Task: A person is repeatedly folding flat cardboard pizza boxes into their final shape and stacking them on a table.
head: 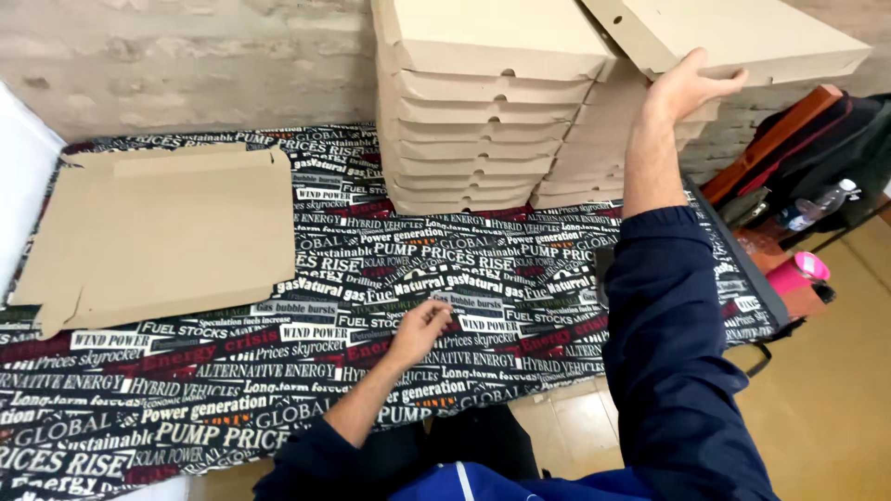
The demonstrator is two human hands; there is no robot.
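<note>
my left hand (419,329) is close to me, low on the table covered with a black cloth full of white and red printed words (278,371). its fingers are curled in loosely and the tips rest on the cloth, and it holds nothing. my dark blue sleeve (668,353) goes up on the right side. a little farther, over on the left, a flat unfolded piece of brown cardboard (162,232) lies on the cloth, well apart from both hands. farther back, against the pale brick wall (186,56), two tall piles of folded tan cardboard boxes (483,121) stand side by side. my right hand (685,88) is up high there, fingers spread and pressed under the edge of the top flat tan cardboard box (742,37), which is tilted over the right pile. off the table on the right, a pink cup (798,272) stands near a dark bag (826,148) and a clear plastic bottle (821,204).
</note>
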